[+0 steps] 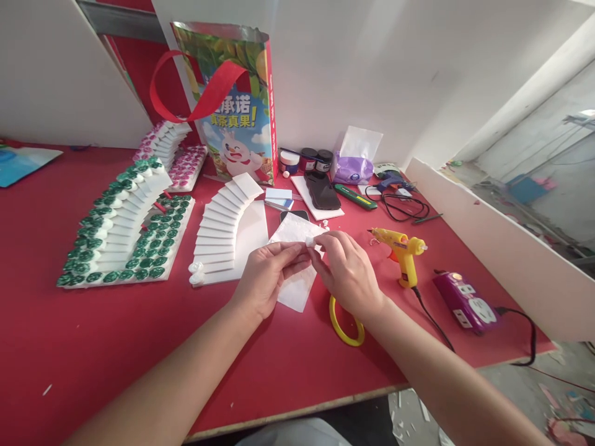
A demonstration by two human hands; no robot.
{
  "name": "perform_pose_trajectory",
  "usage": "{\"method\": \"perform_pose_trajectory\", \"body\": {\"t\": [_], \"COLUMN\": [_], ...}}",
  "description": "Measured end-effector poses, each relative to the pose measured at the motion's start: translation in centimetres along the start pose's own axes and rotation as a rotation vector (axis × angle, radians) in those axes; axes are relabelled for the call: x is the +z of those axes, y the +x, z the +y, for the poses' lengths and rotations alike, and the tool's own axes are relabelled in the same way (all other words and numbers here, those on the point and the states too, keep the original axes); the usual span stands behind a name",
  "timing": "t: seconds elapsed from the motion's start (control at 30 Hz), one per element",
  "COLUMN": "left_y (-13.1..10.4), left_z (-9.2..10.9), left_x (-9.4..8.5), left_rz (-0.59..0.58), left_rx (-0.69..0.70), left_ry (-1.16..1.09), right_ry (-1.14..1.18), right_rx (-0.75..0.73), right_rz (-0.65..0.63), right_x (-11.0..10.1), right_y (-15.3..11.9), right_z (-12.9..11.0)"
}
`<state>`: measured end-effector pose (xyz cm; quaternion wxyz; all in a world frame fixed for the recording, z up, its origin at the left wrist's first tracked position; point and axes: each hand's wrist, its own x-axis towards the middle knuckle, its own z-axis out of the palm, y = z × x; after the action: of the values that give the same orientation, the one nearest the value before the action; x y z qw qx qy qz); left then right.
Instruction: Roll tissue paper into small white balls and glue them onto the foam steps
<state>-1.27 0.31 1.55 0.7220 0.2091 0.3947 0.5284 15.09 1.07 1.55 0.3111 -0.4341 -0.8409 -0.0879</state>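
Note:
My left hand point(264, 275) and my right hand point(349, 272) meet over the table, both with fingers pinched on a small white tissue rosette point(310, 241). Part of it is hidden by the fingertips. Beneath them lies a flat white tissue point(297, 291). To the left is a white board with a curved stair of white slats point(216, 229); two white rosettes point(196, 272) sit at its lower end. Farther left, a similar stair model point(116, 229) is edged with green-and-white rosettes. A yellow ring of tape point(344, 331) lies under my right forearm.
A yellow glue gun point(400, 248) and a purple power strip point(467, 302) with cords are at the right. Behind stand a carton bag point(242, 136), paint jars point(308, 160) and a purple tissue pack point(353, 168). A black phone point(322, 191) and green cutter point(356, 197) lie nearby.

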Motion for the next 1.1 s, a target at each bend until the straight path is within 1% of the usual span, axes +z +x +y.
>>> {"method": "perform_pose_trajectory", "body": {"t": [0.07,0.1,0.13,0.2,0.27,0.3,0.33,0.37,0.43,0.5,0.53,0.57,0.6,0.67,0.7,0.77,0.83,0.97,1.1], "left_y": [0.0,0.0,0.0,-0.3,-1.0,-1.4,-1.8,-2.3,-3.1,-3.7,-4.0,-4.2,-4.4,-4.7,-4.9,-5.1,-5.2,-5.0,-4.6], "left_z": [-0.1,-0.2,-0.2,0.3,1.5,2.4,3.5,4.6,6.9,8.5,8.9,9.1,9.0,8.5,8.1,7.2,6.5,5.5,5.3], "left_x": [0.0,0.0,0.1,0.4,0.7,0.9,1.0,0.9,0.4,-1.0,-2.0,-3.1,-4.3,-6.6,-7.7,-9.4,-10.6,-11.7,-12.1], "left_rz": [0.009,0.015,0.024,0.050,0.077,0.092,0.103,0.114,0.162,0.242,0.297,0.371,0.442,0.541,0.562,0.549,0.548,0.524,0.524], "left_rx": [0.006,0.007,0.011,0.047,0.141,0.220,0.291,0.372,0.528,0.637,0.697,0.771,0.813,0.831,0.841,0.864,0.867,0.794,0.783], "left_ry": [0.030,0.053,0.084,0.169,0.259,0.282,0.291,0.295,0.330,0.416,0.481,0.561,0.653,0.831,0.906,1.020,1.080,1.075,1.097], "right_ry": [0.081,0.148,0.242,0.507,0.804,0.932,1.031,1.096,1.130,1.069,1.022,0.969,0.911,0.792,0.732,0.634,0.565,0.466,0.407], "right_rx": [0.074,0.144,0.243,0.514,0.790,0.890,0.956,0.990,1.001,0.955,0.913,0.867,0.820,0.733,0.698,0.633,0.575,0.498,0.465], "right_rz": [0.012,0.011,0.006,-0.019,-0.085,-0.134,-0.192,-0.253,-0.361,-0.444,-0.477,-0.507,-0.532,-0.588,-0.618,-0.669,-0.703,-0.721,-0.726], "right_x": [0.1,0.1,0.0,-0.3,-0.7,-0.8,-1.0,-1.0,-0.9,-0.4,-0.1,0.1,0.4,0.7,0.9,1.2,1.6,3.1,4.2], "right_y": [0.2,0.3,0.5,1.0,1.7,2.0,2.4,2.7,3.3,3.9,4.3,4.7,5.1,6.0,6.4,7.3,7.9,8.3,8.3], "right_z": [-0.1,-0.2,-0.3,-0.3,-0.3,-0.3,-0.4,-0.5,-1.2,-2.2,-2.9,-3.6,-4.4,-6.1,-6.9,-8.5,-9.8,-11.3,-11.7]}}
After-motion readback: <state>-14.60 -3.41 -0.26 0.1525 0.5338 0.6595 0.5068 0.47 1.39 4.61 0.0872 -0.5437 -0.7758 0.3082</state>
